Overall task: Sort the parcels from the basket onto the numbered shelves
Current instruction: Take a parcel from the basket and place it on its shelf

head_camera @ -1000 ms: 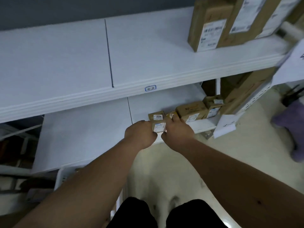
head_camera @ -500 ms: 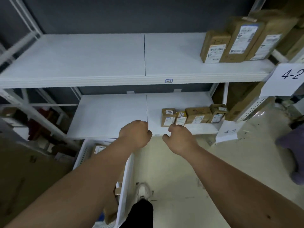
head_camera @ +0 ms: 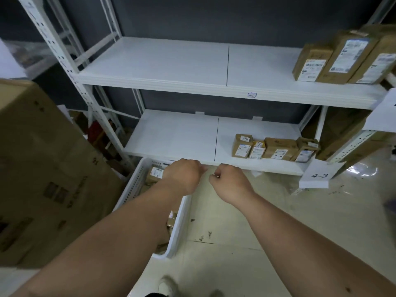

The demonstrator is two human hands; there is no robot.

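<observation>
Hands both out front at about the height of the lower shelf's front edge, forearms stretched forward, knuckles up. Left hand [head_camera: 182,175] has fingers curled under into a loose fist, nothing visible in its grip; it sits over the far end of the basket [head_camera: 179,230]. Right hand [head_camera: 232,182] is just beside it, apart by a small gap, fingers also curled in, grip empty as far as the view shows. Neither hand touches the shelf or any parcel. Basket is white plastic with slotted walls, on the floor below the left forearm; a labelled brown parcel [head_camera: 154,173] shows inside at its far end, more brown cardboard deeper in, mostly hidden by the arm. Lower shelf [head_camera: 175,136] is white, with a row of four small parcels [head_camera: 274,148] at its right end near the front edge, labels facing out, one marked 3006. A paper sign reading 4-3 [head_camera: 319,175] hangs at the right corner. Upper shelf [head_camera: 171,61] carries three taller parcels [head_camera: 342,61] leaning at the far right, small tag on its front edge, unreadable. Large cardboard box [head_camera: 42,168] at left. Floor [head_camera: 278,221] is pale and glossy, wall behind dark grey.
</observation>
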